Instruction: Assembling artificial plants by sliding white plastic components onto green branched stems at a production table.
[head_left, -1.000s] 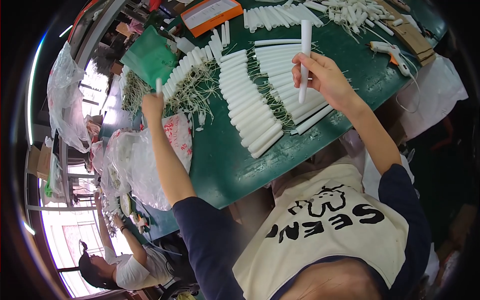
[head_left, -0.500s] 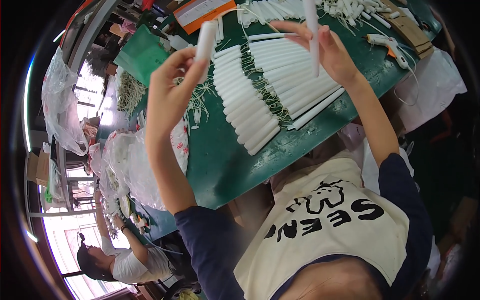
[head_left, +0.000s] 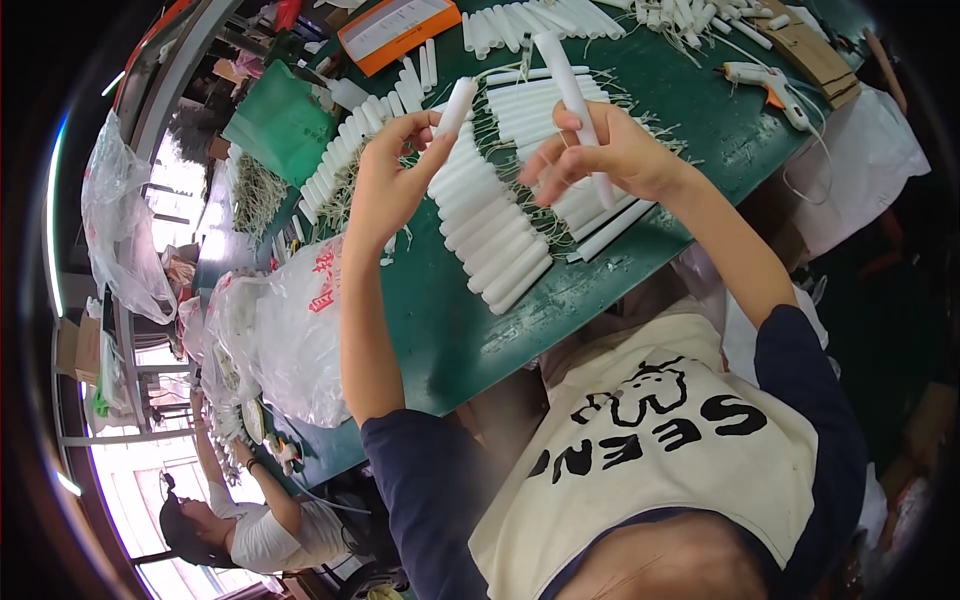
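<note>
Between the thumb and fingers of my left hand (head_left: 396, 178) is a short white tube (head_left: 457, 106), tilted with its upper end to the right. My right hand (head_left: 632, 152) grips a longer white tube (head_left: 562, 75) between thumb and palm; its other fingers are blurred and stretch toward the left. A thin pale wire (head_left: 497, 72) runs from the short tube's top toward a small dark piece (head_left: 526, 55) beside the long tube. Under both hands lie two rows of white tubes, a shorter row (head_left: 490, 235) and a longer row (head_left: 520, 105), with pale wires between them.
On the green table (head_left: 440, 350) are a glue gun (head_left: 768, 85), an orange-edged box (head_left: 398, 35), a green sheet (head_left: 280, 120), wire bundles (head_left: 262, 195) and more white tubes (head_left: 540, 22). Clear plastic bags (head_left: 290, 340) sit left. A co-worker (head_left: 265, 530) works at lower left.
My left hand has moved right with the short tube, uncovering more tubes behind it. My right hand has come lower and left with the long tube, which now tilts.
</note>
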